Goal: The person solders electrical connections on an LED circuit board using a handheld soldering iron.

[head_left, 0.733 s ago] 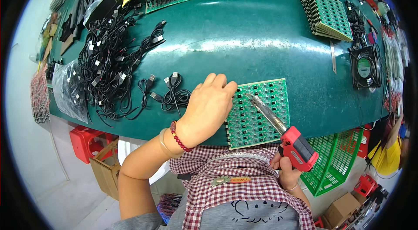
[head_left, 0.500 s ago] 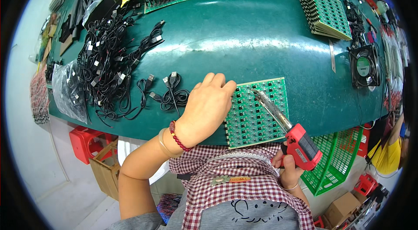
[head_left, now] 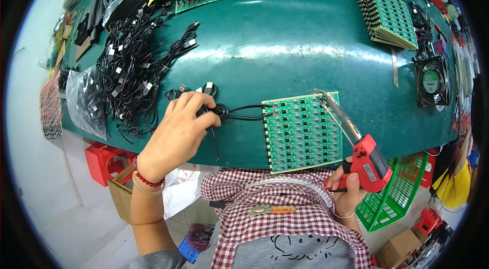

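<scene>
On the green table (head_left: 285,39), the left hand (head_left: 178,129) closes its fingers on a small coiled black cable (head_left: 216,111), whose wires run right to the edge of a green circuit board (head_left: 303,131) lying at the table's near edge. The right hand (head_left: 349,192) grips a red soldering gun (head_left: 369,159), its metal tip at the board's far right corner. A heap of black cables (head_left: 135,75) lies to the left, a stack of boards (head_left: 387,14) and a small fan (head_left: 432,83) to the right.
</scene>
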Demonstrator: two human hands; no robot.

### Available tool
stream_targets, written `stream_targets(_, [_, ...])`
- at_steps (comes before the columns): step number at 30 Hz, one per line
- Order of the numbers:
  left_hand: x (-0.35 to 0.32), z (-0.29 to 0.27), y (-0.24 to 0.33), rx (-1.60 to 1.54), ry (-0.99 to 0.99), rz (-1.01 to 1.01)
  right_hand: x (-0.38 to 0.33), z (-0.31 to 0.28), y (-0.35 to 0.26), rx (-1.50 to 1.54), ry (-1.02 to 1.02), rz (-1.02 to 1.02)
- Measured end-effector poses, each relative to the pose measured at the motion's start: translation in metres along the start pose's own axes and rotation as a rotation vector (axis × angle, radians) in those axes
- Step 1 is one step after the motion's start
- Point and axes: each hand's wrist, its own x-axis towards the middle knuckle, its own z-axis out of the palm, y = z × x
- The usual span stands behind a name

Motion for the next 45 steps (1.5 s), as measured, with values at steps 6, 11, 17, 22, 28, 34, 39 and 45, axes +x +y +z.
stream_targets(6, [0.005,0.012,-0.015,-0.314,0.319,0.071,0.000,0.002,-0.003,0.110,0.012,0.022])
stream_targets(11, [0.033,0.014,0.007,-0.305,0.505,0.041,0.000,0.001,-0.002,0.058,0.014,-0.031])
stream_targets(17, [0.052,0.026,0.006,-0.328,0.434,0.024,-0.003,0.000,-0.010,0.099,0.035,0.015])
stream_targets(22, [0.059,0.022,0.006,-0.332,0.523,0.026,0.001,-0.001,-0.006,0.060,0.045,-0.018])
stream_targets(28, [0.059,-0.007,-0.015,-0.348,0.774,-0.137,0.005,0.002,-0.006,0.077,0.024,-0.010])
stream_targets(34, [0.053,0.023,0.016,0.079,0.199,0.282,0.005,-0.002,-0.004,0.132,0.026,0.054])
stream_targets(39, [0.057,0.026,0.024,-0.159,0.399,0.150,0.004,-0.003,-0.003,0.147,0.021,0.039])
stream_targets(45, [0.036,0.007,0.045,-0.114,0.513,0.110,0.007,-0.006,-0.004,0.183,0.084,0.020])
